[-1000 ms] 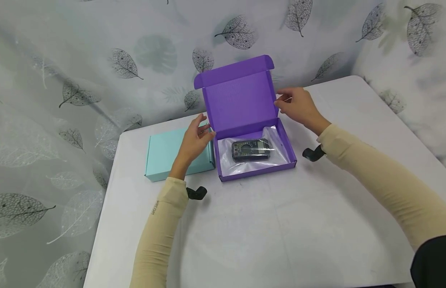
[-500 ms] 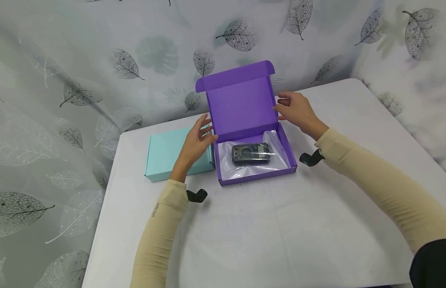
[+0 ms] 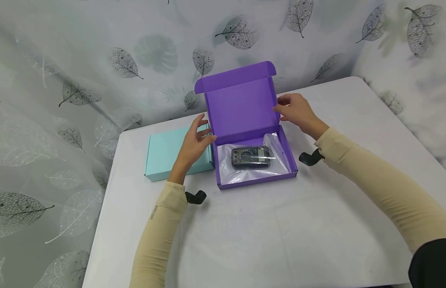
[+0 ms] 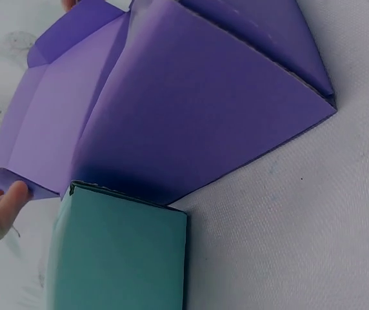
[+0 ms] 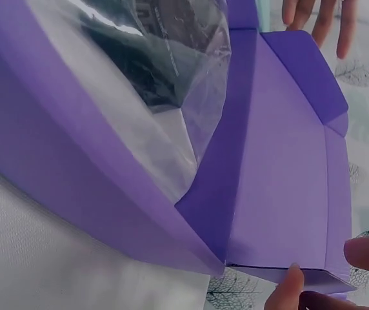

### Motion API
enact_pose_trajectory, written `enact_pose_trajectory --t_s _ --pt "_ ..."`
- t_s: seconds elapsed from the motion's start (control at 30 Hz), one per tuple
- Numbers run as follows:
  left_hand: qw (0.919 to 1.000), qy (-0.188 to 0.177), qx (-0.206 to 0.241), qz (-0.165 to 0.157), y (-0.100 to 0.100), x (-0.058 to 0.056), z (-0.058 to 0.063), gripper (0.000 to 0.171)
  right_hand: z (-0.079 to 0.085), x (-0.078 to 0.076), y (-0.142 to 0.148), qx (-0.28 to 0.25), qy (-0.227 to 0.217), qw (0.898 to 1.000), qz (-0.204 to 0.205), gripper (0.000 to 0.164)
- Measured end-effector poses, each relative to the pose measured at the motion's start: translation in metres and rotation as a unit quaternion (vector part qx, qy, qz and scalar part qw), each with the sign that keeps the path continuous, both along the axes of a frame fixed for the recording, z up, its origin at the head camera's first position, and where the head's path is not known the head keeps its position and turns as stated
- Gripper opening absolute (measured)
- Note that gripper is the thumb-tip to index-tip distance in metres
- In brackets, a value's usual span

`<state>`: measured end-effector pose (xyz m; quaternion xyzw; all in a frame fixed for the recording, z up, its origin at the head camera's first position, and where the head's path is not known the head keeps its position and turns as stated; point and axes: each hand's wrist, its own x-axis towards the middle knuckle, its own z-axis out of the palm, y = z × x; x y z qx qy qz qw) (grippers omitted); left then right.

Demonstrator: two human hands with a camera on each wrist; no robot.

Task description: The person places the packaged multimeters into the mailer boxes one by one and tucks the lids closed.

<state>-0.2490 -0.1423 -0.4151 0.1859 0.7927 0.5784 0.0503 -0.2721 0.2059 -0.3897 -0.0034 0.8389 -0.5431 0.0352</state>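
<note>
A purple cardboard mailer box [image 3: 259,183] stands with its lid [image 3: 242,108] raised, leaning back. Inside lies a black digital multimeter [image 3: 250,157] in a clear plastic bag [image 3: 280,154]. My left hand [image 3: 193,144] is at the lid's left side, thumb at the edge and fingers loosely spread; in the left wrist view its fingertips [image 4: 18,192] touch the side flap. At the lid's right side, my right hand [image 3: 298,114] pinches the edge, thumb in front and fingers behind. The right wrist view shows that thumb [image 5: 288,287] over the side flap.
A closed mint-green box [image 3: 165,152] sits directly left of the purple one, partly behind my left hand. Both are on a white-covered table [image 3: 244,240]. A leaf-patterned curtain [image 3: 158,52] hangs close behind the table and along its left.
The purple box has slid a little toward me, with the multimeter in it. My right hand has come slightly nearer along with the lid; my left hand has barely moved.
</note>
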Motion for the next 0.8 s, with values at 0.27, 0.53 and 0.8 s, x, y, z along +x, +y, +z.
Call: enact_pose_trajectory --t_s 0.27,0.53,0.8 --pt "0.9999 0.015 -0.008 -0.004 0.003 -0.002 -0.003 0.081 0.0 -0.001 0.003 -0.005 -0.018 1.0 0.013 0.061" --pt "1.0 0.004 -0.001 -0.007 0.004 0.0 -0.002 0.083 0.0 -0.002 0.009 -0.033 -0.034 0.998 0.042 0.066" --pt "0.9995 0.01 0.022 -0.02 0.004 -0.003 -0.007 0.084 -0.005 0.0 0.014 -0.029 0.008 0.999 0.042 0.067"
